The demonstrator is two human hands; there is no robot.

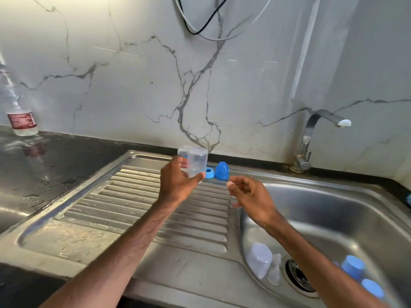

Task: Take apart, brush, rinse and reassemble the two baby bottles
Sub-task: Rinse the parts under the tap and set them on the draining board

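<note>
- Left hand [175, 183]: fingers and thumb curl round a clear bottle [197, 162], held upside down over the drainboard's [133, 196] back edge
- Right hand [249, 194]: fingers loosely curled, nothing visible in them
- Blue ring [209, 172] and blue cap [222, 170] sit on that back edge
- Another clear bottle [259, 260] lies in the sink [333, 207], near its front left corner

Water bottle [21, 112] standing on wet dark counter [66, 156], far left of left grip [178, 183]. Ribbed drainboard [133, 196] beneath it. Tap [311, 138] beyond right grip [249, 194]; drain strainer [298, 276] nearer. Cables [200, 25] on marble wall [133, 85] above.
</note>
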